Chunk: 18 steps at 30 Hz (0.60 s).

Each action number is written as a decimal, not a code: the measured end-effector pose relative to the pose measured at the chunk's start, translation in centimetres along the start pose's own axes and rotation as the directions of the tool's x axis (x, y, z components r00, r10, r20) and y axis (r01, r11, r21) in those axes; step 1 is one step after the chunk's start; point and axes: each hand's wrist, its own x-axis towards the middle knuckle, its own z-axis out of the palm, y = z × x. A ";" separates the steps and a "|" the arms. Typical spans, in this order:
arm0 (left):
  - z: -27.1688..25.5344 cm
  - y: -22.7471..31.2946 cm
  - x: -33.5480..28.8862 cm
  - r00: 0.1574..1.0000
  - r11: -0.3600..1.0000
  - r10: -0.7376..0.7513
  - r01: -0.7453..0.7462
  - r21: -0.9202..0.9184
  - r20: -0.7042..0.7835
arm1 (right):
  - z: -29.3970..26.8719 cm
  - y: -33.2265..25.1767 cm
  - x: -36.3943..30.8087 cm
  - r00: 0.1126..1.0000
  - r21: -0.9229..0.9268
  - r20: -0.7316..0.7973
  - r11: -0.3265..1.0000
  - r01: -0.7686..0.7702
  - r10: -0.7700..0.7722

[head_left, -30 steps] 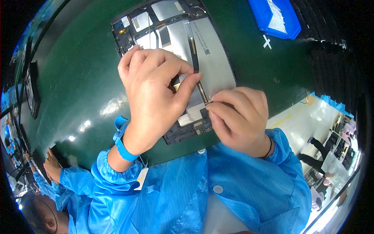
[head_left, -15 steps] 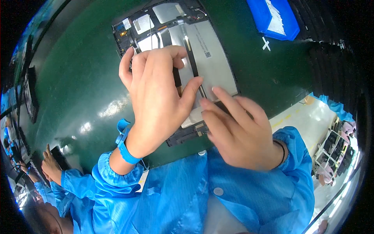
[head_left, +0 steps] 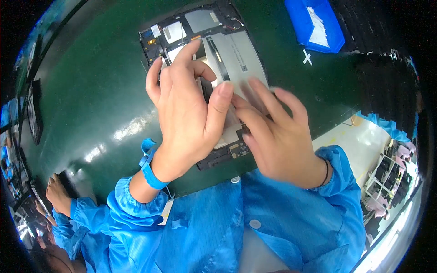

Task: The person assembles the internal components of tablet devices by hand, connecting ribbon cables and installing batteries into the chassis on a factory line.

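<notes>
Head view, upper centre: left hand [head_left: 185, 103] spread, likely steadying flat, black-framed, silver-panelled device [head_left: 243, 55]; right hand [head_left: 280, 139] blurred, grip unclear.

A blue bin [head_left: 336, 39] with white contents [head_left: 318, 29] sits near a white cross [head_left: 307, 57] on the green table [head_left: 95, 104].

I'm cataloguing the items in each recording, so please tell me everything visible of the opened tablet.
The opened tablet lies slightly askew on the green table, insides up: a black frame around flat, silvery, metal-looking panels, with a dark strip running roughly lengthwise. The left hand hides part of it; the right hand, partly blurred, covers its near right side. Exact contact is unclear.
</notes>
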 end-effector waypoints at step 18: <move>1.0 -2.1 -5.6 0.928 0.792 -0.368 0.279 -0.543 -0.060 | 4.1 5.1 2.1 0.919 0.820 0.019 0.519 -0.239 0.393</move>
